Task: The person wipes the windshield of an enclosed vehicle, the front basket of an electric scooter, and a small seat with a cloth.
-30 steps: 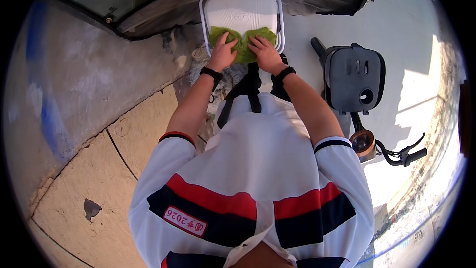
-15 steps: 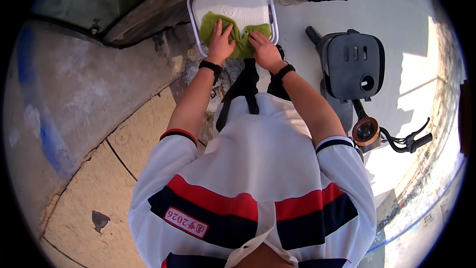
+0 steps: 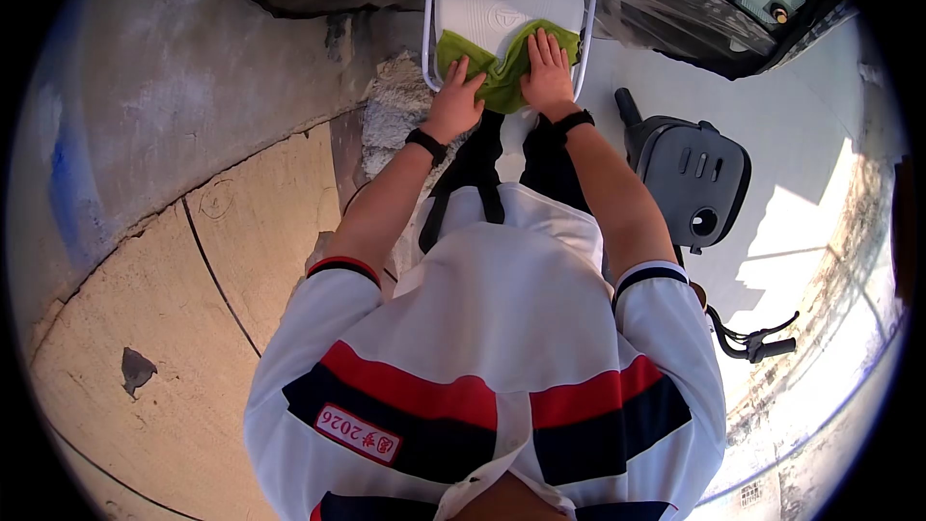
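A rumpled green cloth (image 3: 502,95) lies across the near half of a white ribbed seat (image 3: 506,5) with a round emblem and a white tubular frame. My left hand (image 3: 457,106) rests on the cloth's left part, at the near left of the seat, fingers stretched out. Farther up the seat, my right hand (image 3: 548,72) presses flat on the cloth's right part, fingers extended. Both hands are open on the fabric, and a fold runs between them. Each wrist has a black band.
To the right stands an electric scooter with a dark grey slotted seat base (image 3: 690,178) and a handlebar (image 3: 757,342). A dark vehicle-like panel (image 3: 656,0) arches over the far side. Rough rock (image 3: 395,106) and a concrete wall (image 3: 231,77) are on the left.
My right hand has slid away from me over the seat with its side of the cloth, while my left hand has drawn nearer to me. The whole view has turned.
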Action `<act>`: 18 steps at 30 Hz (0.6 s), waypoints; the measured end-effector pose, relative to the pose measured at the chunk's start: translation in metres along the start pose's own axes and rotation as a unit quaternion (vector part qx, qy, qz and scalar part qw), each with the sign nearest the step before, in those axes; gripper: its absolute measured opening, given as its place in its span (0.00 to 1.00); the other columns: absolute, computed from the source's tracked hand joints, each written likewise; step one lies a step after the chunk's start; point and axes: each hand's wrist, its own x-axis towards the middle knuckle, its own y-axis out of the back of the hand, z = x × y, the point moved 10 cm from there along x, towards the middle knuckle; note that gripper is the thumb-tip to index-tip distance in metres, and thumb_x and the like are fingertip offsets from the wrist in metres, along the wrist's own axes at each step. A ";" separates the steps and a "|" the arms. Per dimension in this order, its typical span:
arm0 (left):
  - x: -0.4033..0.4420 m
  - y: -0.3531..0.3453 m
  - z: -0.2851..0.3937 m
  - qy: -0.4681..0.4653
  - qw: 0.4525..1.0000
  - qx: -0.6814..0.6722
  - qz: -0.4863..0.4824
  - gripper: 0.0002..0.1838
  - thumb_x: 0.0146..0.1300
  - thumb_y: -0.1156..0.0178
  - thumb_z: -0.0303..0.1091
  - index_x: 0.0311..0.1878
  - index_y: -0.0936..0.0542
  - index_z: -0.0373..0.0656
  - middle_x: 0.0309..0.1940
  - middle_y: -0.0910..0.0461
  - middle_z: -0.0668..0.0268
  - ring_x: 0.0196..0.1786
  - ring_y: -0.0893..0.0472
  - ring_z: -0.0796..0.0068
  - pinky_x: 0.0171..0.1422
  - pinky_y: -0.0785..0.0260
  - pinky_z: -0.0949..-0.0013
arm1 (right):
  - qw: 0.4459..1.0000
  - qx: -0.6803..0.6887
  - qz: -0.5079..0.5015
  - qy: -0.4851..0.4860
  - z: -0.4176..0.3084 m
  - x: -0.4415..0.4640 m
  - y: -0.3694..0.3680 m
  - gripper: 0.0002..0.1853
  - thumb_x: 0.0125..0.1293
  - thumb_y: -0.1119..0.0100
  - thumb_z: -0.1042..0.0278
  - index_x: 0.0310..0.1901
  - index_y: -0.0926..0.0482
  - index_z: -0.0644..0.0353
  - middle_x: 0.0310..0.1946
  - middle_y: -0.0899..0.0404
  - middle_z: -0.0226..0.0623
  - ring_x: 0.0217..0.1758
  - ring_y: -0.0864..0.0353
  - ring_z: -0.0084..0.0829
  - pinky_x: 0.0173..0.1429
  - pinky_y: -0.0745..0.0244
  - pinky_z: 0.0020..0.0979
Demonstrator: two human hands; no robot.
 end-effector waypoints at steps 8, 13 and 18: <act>-0.004 0.010 0.009 -0.002 0.999 0.009 0.037 0.27 0.60 0.33 0.38 0.64 0.21 0.48 0.75 0.41 0.45 0.75 0.38 0.41 0.73 0.37 0.47 | 1.000 -0.015 0.021 0.001 0.002 0.029 0.006 0.43 0.62 0.44 0.59 0.77 0.47 0.62 0.80 0.53 0.47 0.83 0.57 0.52 0.82 0.60 0.56; 0.001 0.010 0.007 0.012 1.000 0.006 0.026 0.26 0.60 0.34 0.39 0.63 0.21 0.48 0.75 0.40 0.45 0.75 0.37 0.41 0.73 0.38 0.45 | 0.999 0.001 0.032 0.020 -0.001 0.042 0.009 0.42 0.60 0.44 0.63 0.77 0.46 0.62 0.80 0.52 0.47 0.83 0.56 0.53 0.82 0.60 0.59; 0.002 0.009 0.006 0.025 0.999 -0.006 0.029 0.25 0.59 0.34 0.39 0.61 0.19 0.49 0.75 0.40 0.46 0.75 0.36 0.42 0.72 0.37 0.44 | 0.998 0.001 0.015 0.055 -0.015 0.061 0.007 0.41 0.60 0.45 0.66 0.76 0.44 0.61 0.80 0.50 0.44 0.83 0.56 0.53 0.81 0.61 0.61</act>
